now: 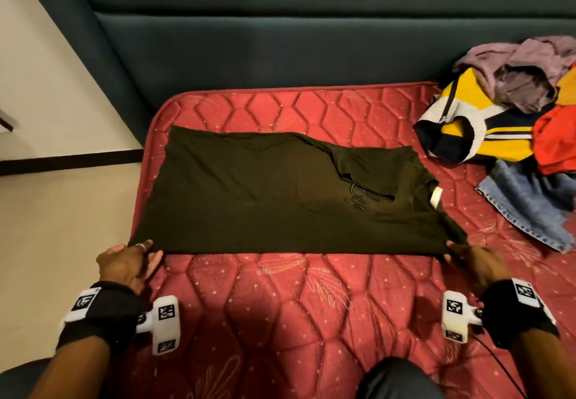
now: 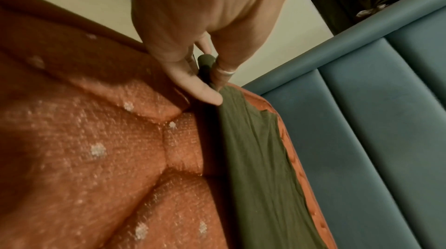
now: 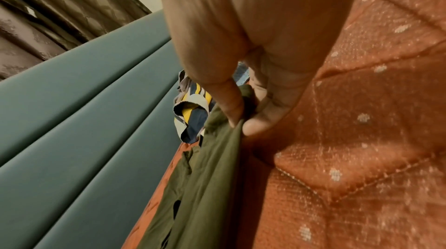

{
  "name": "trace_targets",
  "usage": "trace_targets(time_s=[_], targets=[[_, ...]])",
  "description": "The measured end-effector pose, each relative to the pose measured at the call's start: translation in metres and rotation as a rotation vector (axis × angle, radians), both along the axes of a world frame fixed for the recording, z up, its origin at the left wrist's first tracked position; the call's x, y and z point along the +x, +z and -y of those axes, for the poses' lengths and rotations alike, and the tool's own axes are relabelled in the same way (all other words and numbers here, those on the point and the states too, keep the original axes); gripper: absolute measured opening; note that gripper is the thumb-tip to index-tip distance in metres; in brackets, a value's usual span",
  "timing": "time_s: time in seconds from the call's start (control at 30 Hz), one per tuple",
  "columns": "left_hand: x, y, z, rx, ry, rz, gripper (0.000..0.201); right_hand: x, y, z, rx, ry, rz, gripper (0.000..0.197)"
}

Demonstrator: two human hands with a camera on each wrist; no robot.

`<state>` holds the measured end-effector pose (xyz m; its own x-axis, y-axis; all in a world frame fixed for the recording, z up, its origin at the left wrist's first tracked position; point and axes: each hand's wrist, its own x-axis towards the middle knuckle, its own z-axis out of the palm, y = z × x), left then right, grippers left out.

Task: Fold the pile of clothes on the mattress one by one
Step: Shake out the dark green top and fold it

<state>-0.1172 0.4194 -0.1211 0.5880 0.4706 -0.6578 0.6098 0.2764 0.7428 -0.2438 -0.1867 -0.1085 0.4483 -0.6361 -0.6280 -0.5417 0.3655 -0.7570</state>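
One garment is in work: the dark olive T-shirt lies spread flat across the red quilted mattress, its neck label toward the pile, with one sleeve already turned in over the chest. You hold its near edge at both corners. Your left hand pinches the corner farthest from the pile, thumb and ringed finger clamped on a small roll of cloth. Your right hand pinches the corner nearest the pile, thumb pressed against curled fingers with the fabric between them.

By my reading, you are early in the task. This shirt is partly folded at best, and no finished, stacked piece shows anywhere on the mattress. The pile of clothes sits beside the shirt at the mattress's far corner, against the blue-grey headboard, untouched.

Counted there: one mauve piece on top, one yellow, white and navy striped top, one orange-red piece, one pair of denim jeans. That makes four visible, though more may be hidden beneath or beyond the frame edge.
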Motion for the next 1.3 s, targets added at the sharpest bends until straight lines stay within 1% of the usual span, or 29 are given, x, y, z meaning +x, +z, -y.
trace_targets(time_s=[0.07, 0.13, 0.17, 0.23, 0.27, 0.3, 0.37, 0.4, 0.43, 0.47, 0.5, 0.53, 0.57, 0.6, 0.63, 0.67, 0.7, 0.73, 0.77, 0.8, 0.87, 0.93, 1.0, 1.03, 1.07, 1.1, 1.13, 1.17, 1.3], targets=[[-0.018, 0.009, 0.0, 0.055, -0.117, 0.048, 0.017, -0.01, 0.008, -0.002, -0.001, 0.004, 0.032, 0.018], [-0.041, 0.01, -0.009, 0.106, -0.159, 0.085, 0.026, -0.027, 0.014, -0.005, -0.045, 0.031, 0.044, 0.023], [-0.052, 0.01, -0.016, 0.133, -0.169, 0.09, 0.027, -0.037, 0.016, -0.007, -0.052, 0.046, 0.052, 0.024], [-0.073, 0.001, -0.033, 0.188, -0.179, 0.05, 0.019, -0.063, 0.014, -0.009, -0.035, 0.056, 0.031, 0.021], [-0.082, -0.004, -0.039, 0.181, -0.162, 0.01, 0.019, -0.077, 0.012, -0.011, -0.033, 0.069, 0.004, 0.023], [-0.091, -0.012, -0.045, 0.168, -0.146, -0.029, 0.025, -0.091, 0.007, -0.012, -0.021, 0.099, -0.033, 0.037], [-0.107, -0.019, -0.043, 0.172, -0.143, -0.12, 0.029, -0.113, -0.002, -0.012, 0.0, 0.135, -0.097, 0.078], [-0.107, -0.022, -0.05, 0.187, -0.155, -0.159, 0.029, -0.121, -0.007, -0.012, 0.006, 0.138, -0.108, 0.088], [-0.113, -0.023, -0.053, 0.207, -0.168, -0.187, 0.032, -0.127, -0.007, -0.011, 0.014, 0.158, -0.102, 0.087], [-0.106, -0.025, -0.066, 0.204, -0.15, -0.155, 0.038, -0.13, -0.008, -0.001, -0.006, 0.178, -0.127, 0.079], [-0.087, -0.066, -0.107, 0.275, -0.161, -0.124, 0.047, -0.127, 0.002, 0.001, -0.1, 0.23, -0.185, 0.074], [-0.07, -0.103, -0.147, 0.428, -0.277, -0.114, 0.054, -0.123, 0.004, 0.011, -0.24, 0.288, -0.225, 0.08], [-0.042, -0.123, -0.183, 0.63, -0.365, -0.031, 0.055, -0.115, 0.011, 0.018, -0.4, 0.348, -0.264, 0.09], [-0.012, -0.128, -0.202, 0.738, -0.433, 0.059, 0.055, -0.1, 0.023, 0.021, -0.567, 0.403, -0.326, 0.094], [0.013, -0.11, -0.195, 0.774, -0.524, 0.126, 0.047, -0.081, 0.032, 0.019, -0.717, 0.443, -0.38, 0.086], [0.035, -0.066, -0.164, 0.831, -0.625, 0.179, 0.033, -0.058, 0.042, 0.014, -0.831, 0.49, -0.379, 0.071], [0.055, -0.02, -0.121, 0.936, -0.727, 0.239, 0.024, -0.033, 0.05, 0.008, -0.903, 0.567, -0.336, 0.053], [0.073, 0.01, -0.087, 1.048, -0.857, 0.272, 0.02, -0.006, 0.054, 0.003, -0.963, 0.655, -0.301, 0.039], [0.091, 0.045, -0.045, 1.079, -0.958, 0.356, 0.018, 0.022, 0.057, -0.004, -1.012, 0.743, -0.266, 0.032], [0.111, 0.051, -0.03, 1.115, -1.057, 0.369, 0.017, 0.047, 0.055, -0.007, -1.034, 0.825, -0.241, 0.032], [0.151, 0.05, -0.013, 1.18, -1.212, 0.346, 0.025, 0.096, 0.05, -0.012, -1.103, 1.01, -0.192, 0.045], [0.183, 0.037, -0.004, 1.225, -1.332, 0.33, 0.035, 0.133, 0.043, -0.017, -1.133, 1.191, -0.243, 0.059], [0.207, 0.027, 0.005, 1.272, -1.503, 0.199, 0.05, 0.162, 0.038, -0.024, -1.141, 1.344, -0.369, 0.073], [0.216, 0.02, 0.008, 1.272, -1.584, 0.124, 0.058, 0.172, 0.036, -0.028, -1.15, 1.407, -0.463, 0.075], [0.221, 0.018, 0.012, 1.28, -1.637, 0.021, 0.065, 0.179, 0.031, -0.029, -1.164, 1.451, -0.565, 0.073], [0.226, 0.014, 0.014, 1.288, -1.668, -0.041, 0.07, 0.184, 0.026, -0.031, -1.184, 1.483, -0.654, 0.072], [0.23, 0.012, 0.015, 1.297, -1.686, -0.067, 0.07, 0.187, 0.021, -0.032, -1.202, 1.49, -0.712, 0.07], [0.232, 0.014, 0.018, 1.298, -1.699, -0.063, 0.066, 0.188, 0.016, -0.032, -1.237, 1.475, -0.728, 0.067], [0.235, 0.022, 0.024, 1.241, -1.73, -0.138, 0.034, 0.187, 0.015, -0.034, -1.258, 1.422, -0.654, 0.042]])
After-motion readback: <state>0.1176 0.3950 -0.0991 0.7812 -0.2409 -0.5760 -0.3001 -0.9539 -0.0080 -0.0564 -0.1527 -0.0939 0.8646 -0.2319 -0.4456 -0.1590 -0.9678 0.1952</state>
